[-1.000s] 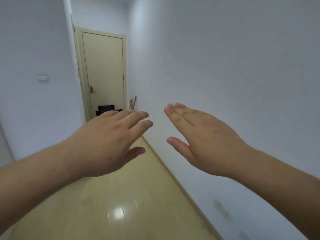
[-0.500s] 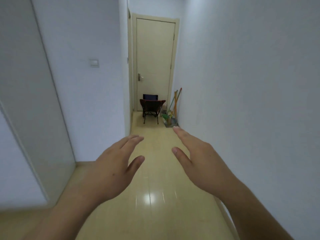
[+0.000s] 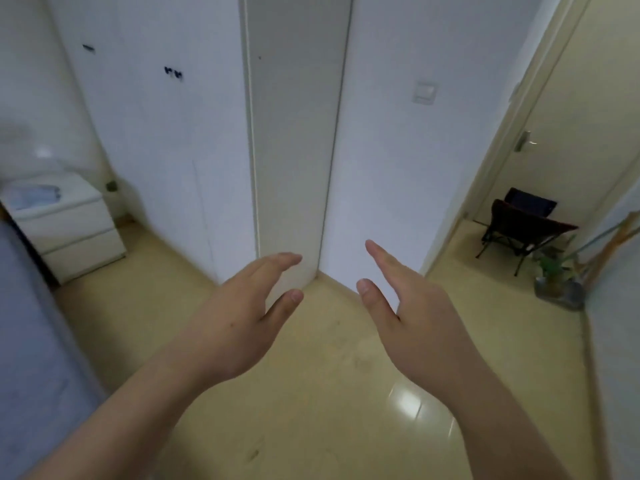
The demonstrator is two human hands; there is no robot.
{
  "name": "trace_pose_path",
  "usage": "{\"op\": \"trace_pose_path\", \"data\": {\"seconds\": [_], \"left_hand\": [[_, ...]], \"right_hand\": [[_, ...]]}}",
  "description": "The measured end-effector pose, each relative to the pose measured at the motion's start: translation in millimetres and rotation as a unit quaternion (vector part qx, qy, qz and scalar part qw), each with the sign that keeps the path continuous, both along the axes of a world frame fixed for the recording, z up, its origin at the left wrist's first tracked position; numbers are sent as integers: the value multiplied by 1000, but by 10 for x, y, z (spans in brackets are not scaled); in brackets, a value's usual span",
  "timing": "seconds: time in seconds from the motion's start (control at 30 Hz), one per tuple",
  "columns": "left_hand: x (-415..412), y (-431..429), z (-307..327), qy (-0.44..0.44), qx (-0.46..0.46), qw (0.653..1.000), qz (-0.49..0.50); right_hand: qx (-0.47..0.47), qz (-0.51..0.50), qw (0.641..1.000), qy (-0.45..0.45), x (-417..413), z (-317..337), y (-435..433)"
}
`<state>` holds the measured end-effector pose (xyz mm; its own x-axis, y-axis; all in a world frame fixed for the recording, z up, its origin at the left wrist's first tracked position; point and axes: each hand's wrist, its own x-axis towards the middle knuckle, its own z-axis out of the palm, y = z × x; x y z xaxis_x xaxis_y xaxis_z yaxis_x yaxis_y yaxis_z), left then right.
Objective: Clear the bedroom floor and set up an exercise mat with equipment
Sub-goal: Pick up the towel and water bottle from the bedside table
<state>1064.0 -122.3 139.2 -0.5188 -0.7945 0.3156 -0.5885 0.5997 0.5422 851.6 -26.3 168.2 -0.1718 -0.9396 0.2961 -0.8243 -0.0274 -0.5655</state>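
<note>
Both hands hung empty over the glossy floor (image 3: pixel 311 393), left hand (image 3: pixel 239 323) loosely spread, right hand (image 3: pixel 415 317) flat-fingered, wardrobe (image 3: pixel 166 133) beyond the fingertips.

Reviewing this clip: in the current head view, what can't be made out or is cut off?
- Exercise mat and equipment: none in the head view.
- Bed: only a grey edge, cut by the left frame.
- Item on the nightstand: blurred, pale blue, unidentifiable.
- Folding chair: what leans behind it is too small to tell.
- Long handles: cut by the right edge.
- Left hand and right hand: open, empty.
</note>
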Motion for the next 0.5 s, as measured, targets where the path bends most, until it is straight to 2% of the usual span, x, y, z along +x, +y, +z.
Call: {"op": "trace_pose_path", "data": {"seconds": [0.4, 0.5], "left_hand": [[477, -1992, -188, 58, 45, 982, 172], [548, -2557, -146, 68, 58, 975, 201]], "right_hand": [[1, 164, 986, -4, 260, -94, -2784], [10, 186, 982, -34, 336, -72, -3447]]}}
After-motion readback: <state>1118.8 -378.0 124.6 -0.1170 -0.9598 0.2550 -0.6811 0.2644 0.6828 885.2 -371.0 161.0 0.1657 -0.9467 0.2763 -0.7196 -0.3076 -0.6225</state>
